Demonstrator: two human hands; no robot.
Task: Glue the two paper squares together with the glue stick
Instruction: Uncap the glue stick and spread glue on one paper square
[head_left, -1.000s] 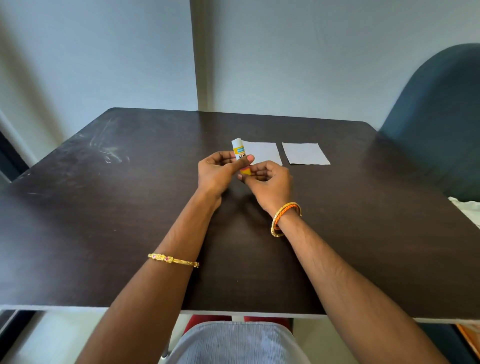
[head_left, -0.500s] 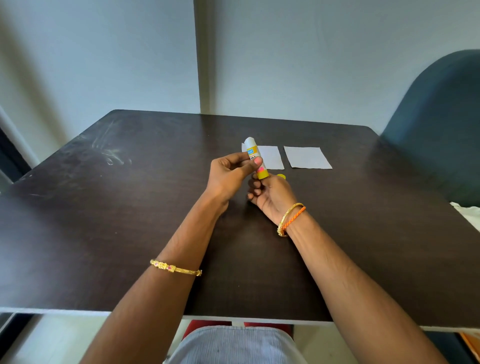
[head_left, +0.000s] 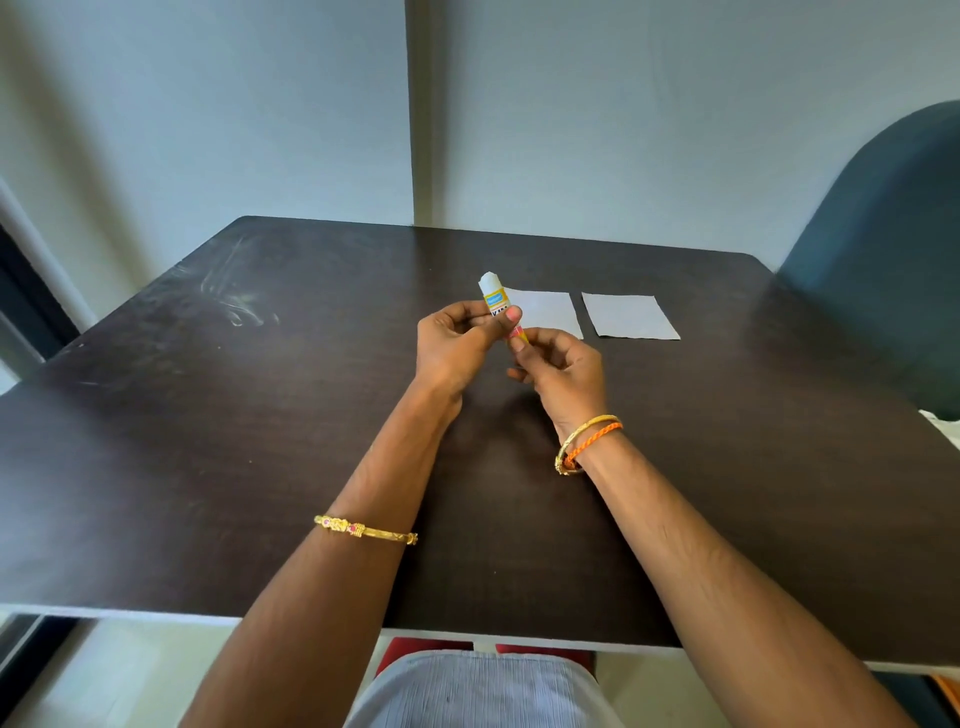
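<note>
Now both hands are gripping the glue stick (head_left: 497, 306) — left hand (head_left: 457, 348) pinching its body, right hand (head_left: 563, 371) pinching its base — two paper squares (head_left: 545, 312) lying at 1 o'clock.

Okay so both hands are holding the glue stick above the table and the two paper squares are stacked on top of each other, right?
Not stacked. The head view shows the two paper squares lying side by side, apart. Both the left hand and right hand do hold the glue stick.

The glue stick (head_left: 500, 306) label and base are hidden by fingers (head_left: 511, 315).
</note>
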